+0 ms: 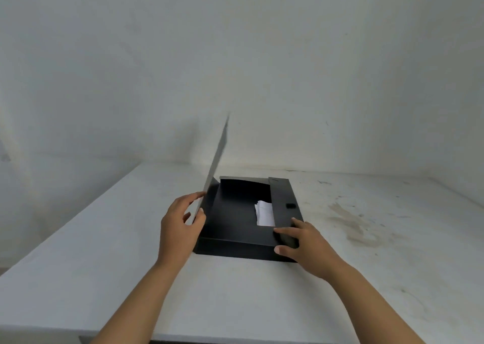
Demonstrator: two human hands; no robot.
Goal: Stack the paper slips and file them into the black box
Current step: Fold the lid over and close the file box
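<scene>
Filing step, by the look of it close to done: paper slips (265,212) already lying in a white stack inside the black box (235,243), against its right inner wall, about midway between near and far ends. Box resting on the white table (78,239), nearer the far wall than the near edge. Lid (216,165) standing almost upright along the box's left side, seen edge-on. Left hand (180,226) clamped on the lid's near edge, thumb on the inner face and fingers on the outer face. Right hand (301,241) spread over the box's near right corner, fingers lying on the folded right flap (284,199), thumb against the near wall; pressing rather than pinching, as far as can be judged. Next move probably calling for the lid to swing rightward and down over the slips while the right hand steadies the box and then slides clear, so the small clasp (290,205) on the flap can meet the lid. Hard to make out: number of slips, neatness of the stack's right edge behind the flap, any print on the paper. Lid hinge hidden behind the left hand and lid. Table's near edge cut off at the bottom.
</scene>
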